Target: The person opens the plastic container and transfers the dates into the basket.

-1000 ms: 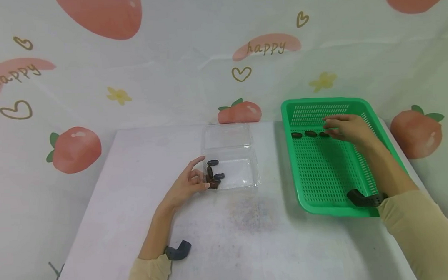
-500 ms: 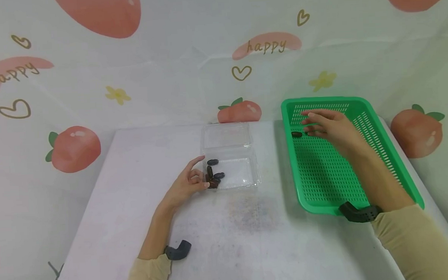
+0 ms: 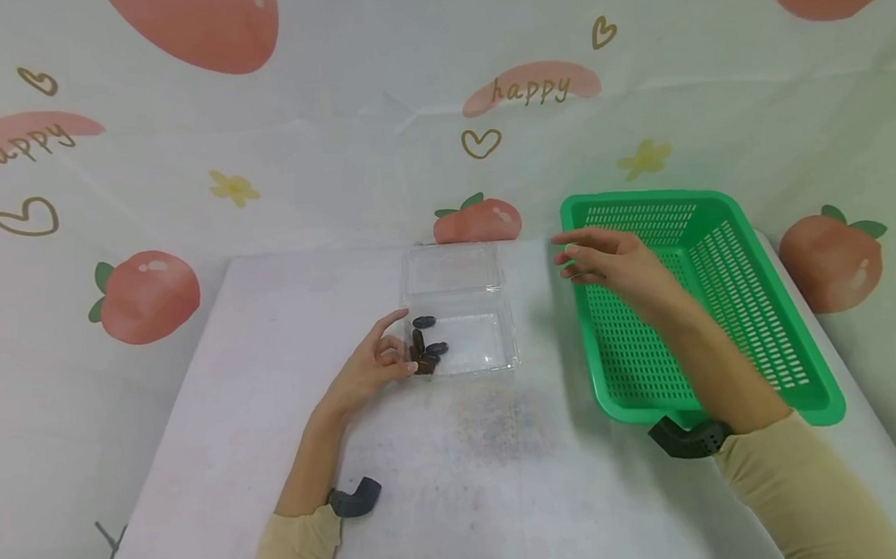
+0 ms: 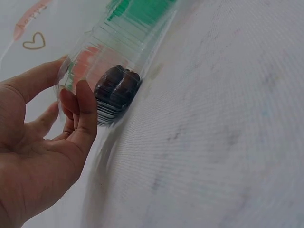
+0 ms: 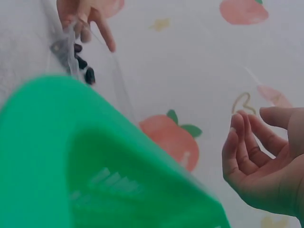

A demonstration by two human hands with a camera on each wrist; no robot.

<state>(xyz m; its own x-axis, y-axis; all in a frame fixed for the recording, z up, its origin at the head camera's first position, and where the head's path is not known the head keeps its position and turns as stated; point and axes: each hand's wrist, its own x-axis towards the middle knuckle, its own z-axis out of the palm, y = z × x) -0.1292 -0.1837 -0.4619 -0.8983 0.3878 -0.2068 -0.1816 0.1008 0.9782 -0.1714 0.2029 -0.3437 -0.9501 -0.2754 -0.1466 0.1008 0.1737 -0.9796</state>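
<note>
At the far left, we see our left hand (image 3: 365,371) has stayed put over the last second, its index finger and thumb spread along the side wall of the clear box (image 3: 476,338); it touches the box without wrapping round it. The box sits on the bench (image 3: 465,487) just to the right of that hand, its lid (image 3: 455,269) tipped back on the far side. Inside, the dark oval pieces (image 3: 437,348) lie bunched toward our left fingers, at least 4 of them, with the lower ones overlapping too much for us to count. What has changed is farther right: our right hand (image 3: 618,265) has swung leftward, from deep over the green basket (image 3: 639,367) to its left rim, where the fingertips now hang past the edge toward the box. Its fingers are loosely bent and we see nothing between them. A second ago 3 pieces showed in a row in the basket; that spot is now hidden behind this hand. We judge that the shift leaves the right hand free between the 2 containers, while the pieces beside our left hand lie as they did.
</note>
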